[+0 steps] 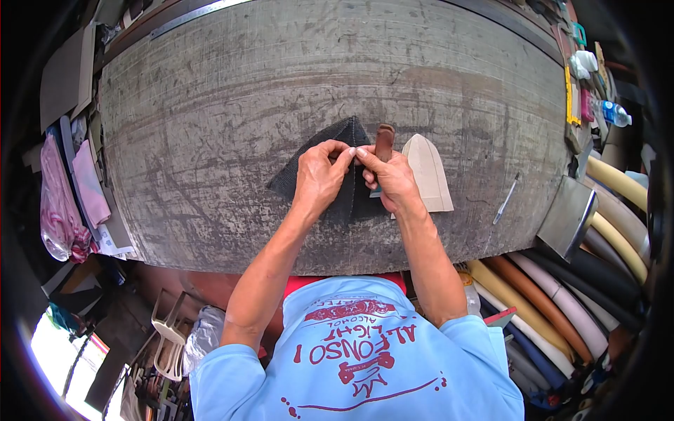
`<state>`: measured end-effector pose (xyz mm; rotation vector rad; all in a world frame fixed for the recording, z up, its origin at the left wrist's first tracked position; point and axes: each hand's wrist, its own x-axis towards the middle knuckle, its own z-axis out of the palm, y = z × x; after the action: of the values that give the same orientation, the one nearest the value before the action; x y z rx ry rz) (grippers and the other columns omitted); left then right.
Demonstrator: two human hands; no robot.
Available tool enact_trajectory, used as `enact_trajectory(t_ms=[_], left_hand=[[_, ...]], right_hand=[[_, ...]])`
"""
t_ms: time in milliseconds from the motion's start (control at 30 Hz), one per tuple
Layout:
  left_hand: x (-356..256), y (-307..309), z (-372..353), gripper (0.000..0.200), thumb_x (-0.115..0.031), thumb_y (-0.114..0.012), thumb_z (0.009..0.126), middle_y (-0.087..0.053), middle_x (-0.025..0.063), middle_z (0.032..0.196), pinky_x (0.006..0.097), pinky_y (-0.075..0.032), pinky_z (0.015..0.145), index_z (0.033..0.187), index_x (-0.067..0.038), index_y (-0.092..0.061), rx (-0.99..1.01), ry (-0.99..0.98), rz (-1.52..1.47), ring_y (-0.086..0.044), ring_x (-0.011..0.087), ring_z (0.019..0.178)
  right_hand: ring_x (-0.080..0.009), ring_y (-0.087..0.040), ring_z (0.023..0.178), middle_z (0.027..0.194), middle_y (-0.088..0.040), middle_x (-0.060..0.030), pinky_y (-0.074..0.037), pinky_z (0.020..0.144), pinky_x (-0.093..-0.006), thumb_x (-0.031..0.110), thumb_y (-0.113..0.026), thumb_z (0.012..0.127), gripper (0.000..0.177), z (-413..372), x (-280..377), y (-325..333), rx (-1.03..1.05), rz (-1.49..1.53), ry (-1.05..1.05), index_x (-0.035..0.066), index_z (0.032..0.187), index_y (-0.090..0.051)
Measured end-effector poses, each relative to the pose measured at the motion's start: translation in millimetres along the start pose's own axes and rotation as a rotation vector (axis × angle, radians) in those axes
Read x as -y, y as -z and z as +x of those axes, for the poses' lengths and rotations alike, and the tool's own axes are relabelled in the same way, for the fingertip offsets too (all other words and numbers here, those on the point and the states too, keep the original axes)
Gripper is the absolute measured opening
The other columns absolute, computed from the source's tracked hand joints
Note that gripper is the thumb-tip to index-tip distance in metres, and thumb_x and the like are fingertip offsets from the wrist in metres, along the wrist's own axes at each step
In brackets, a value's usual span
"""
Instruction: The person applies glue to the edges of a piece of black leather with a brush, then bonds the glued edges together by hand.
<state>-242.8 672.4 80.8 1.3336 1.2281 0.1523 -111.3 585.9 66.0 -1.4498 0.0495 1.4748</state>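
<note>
A piece of black ribbed material (309,165) with a seam or fold down its middle lies on the worn table in front of me. My left hand (321,172) is closed in a pinch on it, thumb and index finger at the centre line. My right hand (392,175) meets it there, its thumb tip almost touching the left fingertips. Held in that same right hand is a tool with a brown handle (384,142), which sticks up past the index finger; its lower end is mostly hidden. Beside the right hand lies a beige pointed pattern piece (428,175) with a line drawn on it.
A pen (505,198) lies on the table (210,140) to the right. A metal ruler (189,17) runs along the far edge. Rolls of material (533,302) stand at the lower right, near a plastic bottle (616,114). Pink plastic-wrapped cloth (60,203) hangs at the left.
</note>
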Motion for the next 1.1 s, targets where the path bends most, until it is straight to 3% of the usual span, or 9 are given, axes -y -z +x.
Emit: enact_trajectory(t_ms=[267,467,567,667,767,967,1100], left_hand=[[-11.3,0.1,5.2,0.023,-0.019,-0.075,0.090,-0.071,0.0064,0.080,0.0242,-0.053,0.063,0.094,0.003,-0.072,0.028,0.068,-0.026,-0.065,0.0104,0.070],[-3.9,3.3,13.8,0.021,-0.015,-0.070,0.093,-0.070,0.0087,0.077,0.0259,-0.055,0.060,0.094,0.005,-0.070,0.079,0.115,-0.152,-0.067,0.0126,0.067],[-15.9,3.3,14.4,0.020,-0.014,-0.066,0.095,-0.069,0.0092,0.076,0.0277,-0.056,0.057,0.093,0.006,-0.069,0.098,0.139,0.036,-0.068,0.0134,0.065],[-22.8,-4.5,12.4,0.022,-0.015,-0.065,0.095,-0.068,0.0094,0.074,0.0278,-0.056,0.056,0.090,0.006,-0.067,0.091,0.161,0.071,-0.068,0.0140,0.064],[-15.4,-12.0,12.1,0.023,-0.017,-0.063,0.096,-0.068,0.0091,0.073,0.0274,-0.055,0.057,0.090,0.006,-0.066,0.093,0.130,0.006,-0.068,0.0139,0.064],[-11.3,-8.4,18.0,0.022,-0.017,-0.063,0.096,-0.067,0.0071,0.073,0.0283,-0.053,0.057,0.090,0.004,-0.066,0.201,-0.015,0.362,-0.067,0.0130,0.064],[-4.7,-6.9,20.1,0.022,-0.018,-0.064,0.096,-0.065,0.0051,0.073,0.0273,-0.052,0.060,0.091,0.003,-0.066,0.248,0.043,0.158,-0.064,0.0120,0.063]], right_hand=[[-0.0054,-0.052,0.055,0.070,-0.060,0.0015,-0.038,0.048,-0.0209,0.020,-0.072,0.093,0.020,3.6,-1.2,2.1,0.019,-0.042,-0.001,0.001,0.097,-0.068],[-0.0033,-0.050,0.059,0.069,-0.056,0.0051,-0.038,0.050,-0.0196,0.019,-0.070,0.094,0.015,2.5,-3.2,-5.1,-0.006,-0.154,0.097,0.006,0.091,-0.065],[-0.0036,-0.047,0.064,0.072,-0.055,0.0043,-0.037,0.056,-0.0224,0.016,-0.069,0.092,0.013,2.6,-3.5,-3.5,-0.016,-0.185,0.100,0.005,0.087,-0.064],[-0.0039,-0.046,0.065,0.073,-0.054,0.0049,-0.036,0.057,-0.0229,0.015,-0.068,0.092,0.013,4.1,-15.5,-6.5,-0.081,-0.167,0.270,0.004,0.086,-0.063],[-0.0047,-0.046,0.066,0.073,-0.054,0.0048,-0.036,0.058,-0.0234,0.016,-0.068,0.093,0.015,3.1,-14.7,-1.7,-0.088,-0.111,0.203,0.004,0.086,-0.064],[-0.0047,-0.046,0.067,0.075,-0.055,0.0036,-0.036,0.059,-0.0234,0.017,-0.067,0.094,0.016,-1.3,-4.8,8.9,-0.042,-0.220,0.158,0.002,0.086,-0.065],[-0.0073,-0.051,0.066,0.075,-0.058,0.0012,-0.040,0.061,-0.0243,0.021,-0.063,0.097,0.020,-3.8,-2.4,12.4,-0.088,-0.112,0.193,0.001,0.092,-0.065]])
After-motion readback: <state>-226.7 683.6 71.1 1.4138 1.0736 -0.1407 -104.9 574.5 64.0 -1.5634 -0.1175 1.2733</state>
